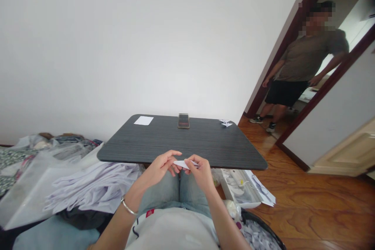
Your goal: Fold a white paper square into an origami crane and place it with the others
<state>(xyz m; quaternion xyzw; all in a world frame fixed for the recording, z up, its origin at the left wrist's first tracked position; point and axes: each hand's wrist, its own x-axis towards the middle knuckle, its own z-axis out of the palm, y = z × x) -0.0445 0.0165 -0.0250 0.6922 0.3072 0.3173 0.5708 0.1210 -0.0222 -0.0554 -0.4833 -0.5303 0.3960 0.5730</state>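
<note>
A small folded piece of white paper (181,163) is held just in front of the table's near edge. My right hand (199,168) pinches its right part between thumb and fingers. At the paper's pointed left end is my left hand (166,163), its fingers apart and the index finger stretched above the paper. Its other fingers are close beside or under the tip; whether they touch is hard to tell. On the dark table (164,140) lie a flat white sheet (143,120) at the far left and small folded paper planes (226,124) at the far right.
A phone (183,121) leans on a stand at the table's back. Piled white cloth (96,187) lies at left. On the right are a white box (238,191) of items and a bag of grey scraps (259,236). A person (307,58) stands in the doorway.
</note>
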